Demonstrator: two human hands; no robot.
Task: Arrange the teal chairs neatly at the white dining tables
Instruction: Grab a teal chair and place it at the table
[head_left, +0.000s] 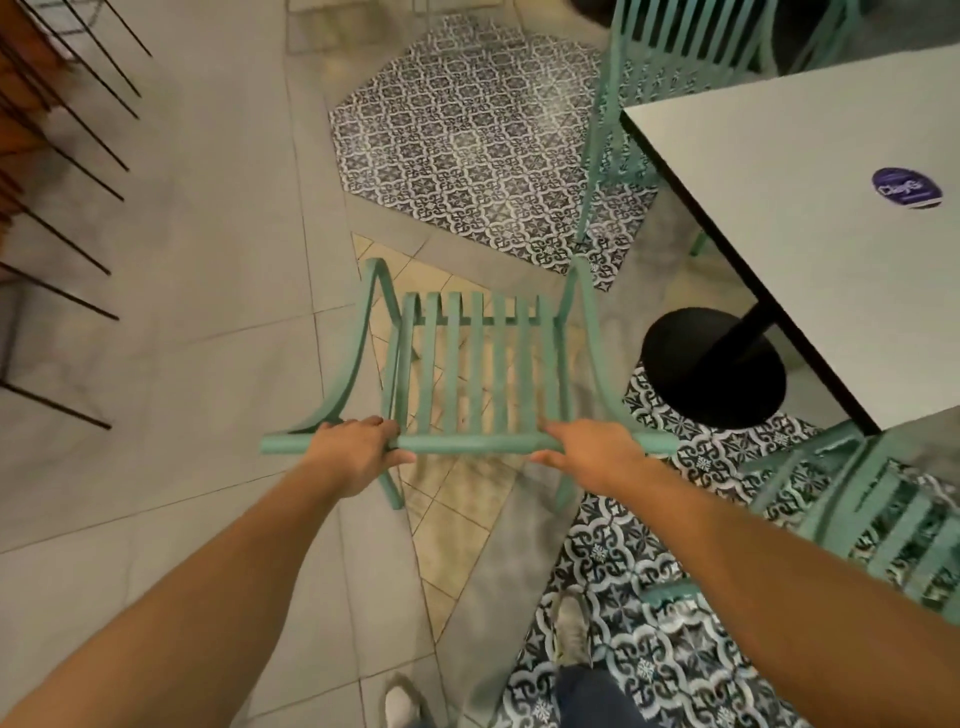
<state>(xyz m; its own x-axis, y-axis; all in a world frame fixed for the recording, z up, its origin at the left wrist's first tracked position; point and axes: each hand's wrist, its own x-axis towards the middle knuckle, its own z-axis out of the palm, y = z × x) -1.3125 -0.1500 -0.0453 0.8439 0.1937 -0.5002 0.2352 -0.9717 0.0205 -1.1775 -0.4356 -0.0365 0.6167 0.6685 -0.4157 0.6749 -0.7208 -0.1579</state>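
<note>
Tiled floor (208, 234), white table (810, 218), both hands' fingers (376, 426) wrapped round teal chair (478, 364) top rail

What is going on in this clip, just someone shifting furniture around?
A person grips the top rail of a teal chair with the left hand and the right hand. The chair stands out on the floor, left of a white table, not tucked in. Another teal chair sits at the table's far side and a third at its near side.
</note>
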